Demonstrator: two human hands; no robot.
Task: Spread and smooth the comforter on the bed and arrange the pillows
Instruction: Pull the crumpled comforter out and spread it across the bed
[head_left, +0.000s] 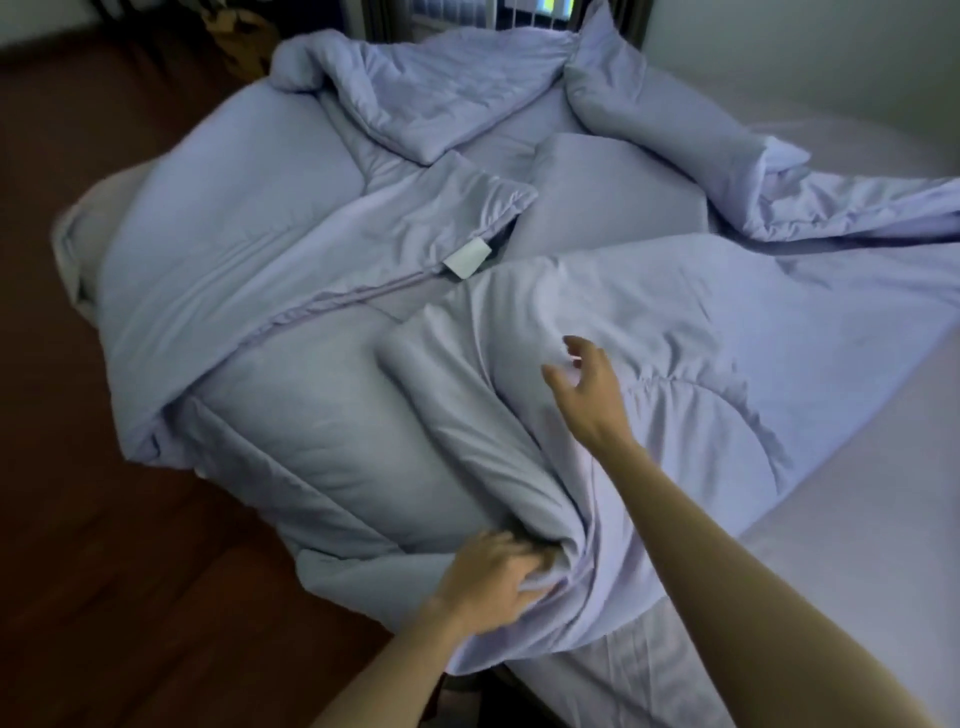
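1. At the near edge of the bed (597, 680), 6 o'clock in the view, my left hand (496, 577) grips a bunched fold of the comforter (675, 322), fingers curled into the cloth.
2. Just off centre toward 3 o'clock, my right hand (587, 387) reaches over the quilted top, fingers spread and loose, holding nothing. I cannot tell whether the fingertips touch the fabric.
3. The comforter lies heaped and doubled over itself from 9 o'clock round to 2 o'clock, its white tag (467, 260) just above centre at 12 o'clock. Bare sheet (857, 519) shows from 3 to 5 o'clock, wooden floor (78, 493) at 8 o'clock.
4. A pillow (608, 197) sits at 1 o'clock, hemmed in by folds.
5. I judge this an early stage of the spreading step, with nothing smoothed and no pillow arranged.
6. The next move likely calls for my right hand to take a second hold, then both to draw the cloth toward 4 o'clock across the sheet.
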